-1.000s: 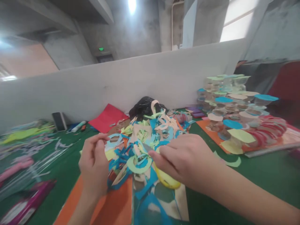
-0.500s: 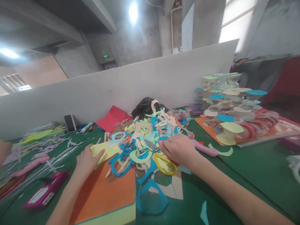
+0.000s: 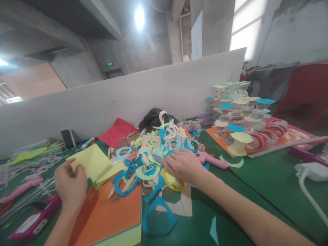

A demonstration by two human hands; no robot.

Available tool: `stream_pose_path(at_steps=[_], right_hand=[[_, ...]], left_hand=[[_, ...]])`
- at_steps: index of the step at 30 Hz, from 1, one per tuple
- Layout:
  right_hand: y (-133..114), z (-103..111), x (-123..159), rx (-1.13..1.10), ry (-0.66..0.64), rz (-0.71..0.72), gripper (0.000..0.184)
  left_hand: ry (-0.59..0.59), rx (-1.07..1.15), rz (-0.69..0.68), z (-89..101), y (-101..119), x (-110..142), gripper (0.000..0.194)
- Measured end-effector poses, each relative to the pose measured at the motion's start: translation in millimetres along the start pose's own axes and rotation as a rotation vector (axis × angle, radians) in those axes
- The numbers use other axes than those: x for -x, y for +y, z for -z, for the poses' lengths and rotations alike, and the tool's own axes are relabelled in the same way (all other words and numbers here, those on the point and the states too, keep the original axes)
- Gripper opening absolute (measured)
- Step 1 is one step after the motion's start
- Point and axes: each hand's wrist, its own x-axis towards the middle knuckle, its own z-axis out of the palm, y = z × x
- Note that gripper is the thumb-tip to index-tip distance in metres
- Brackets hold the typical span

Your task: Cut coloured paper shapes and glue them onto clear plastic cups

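Saw a green bench (image 3: 269, 177), then a heap of paper scraps (image 3: 151, 145) across its middle, overlapping an orange sheet (image 3: 112, 212). Held up bent yellow paper (image 3: 94, 162) at the sheet's far left, clamping its edge in the fingers of the left hand (image 3: 71, 182). Curled the fingers of the right hand (image 3: 183, 167) over scissors (image 3: 176, 188) at the heap's near side; could not tell whether clamped.

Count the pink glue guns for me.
2: a pink glue gun right of the right hand, another at far left beside clear sticks. More could be hidden under paper scraps.
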Motion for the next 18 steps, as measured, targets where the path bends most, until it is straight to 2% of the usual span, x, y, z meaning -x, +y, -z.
stream_pose_path(at_steps=[2,3,4,5,6,9,13,18], right_hand=[[-0.1,2.3,-1.3,-0.005,-0.017,0.020,0.024],[-0.3,2.7,-1.4,-0.010,-0.022,0.028,0.019],[-0.6,2.4,-1.2,-0.014,-0.017,0.035,0.024],[-1.0,1.7,-0.8,-0.018,0.001,0.038,0.033],[-1.4,0.8,-0.1,-0.020,0.029,0.031,0.041],[-2.4,-1.1,1.2,-0.028,0.086,-0.005,0.046],[-0.2,2.1,0.2,-0.072,0.096,-0.015,0.036],[4.3,3.8,-1.0,-0.093,0.084,-0.010,0.019]], left_hand=[[-0.075,0.188,0.031,3.1,27.5,6.7,0.044],[-0.060,0.280,0.083,3.0,42.1,10.2,0.044],[-0.110,0.375,0.093,1.5,56.6,13.8,0.045],[-0.239,0.483,0.054,-1.4,70.3,17.3,0.047],[-0.292,0.574,0.037,-5.5,82.9,20.8,0.048],[-0.486,0.718,0.033,-22.8,112.7,31.7,0.050],[-0.668,0.795,-0.014,-44.1,135.6,50.1,0.048],[-0.735,0.861,0.046,-62.9,139.8,74.1,0.045]])
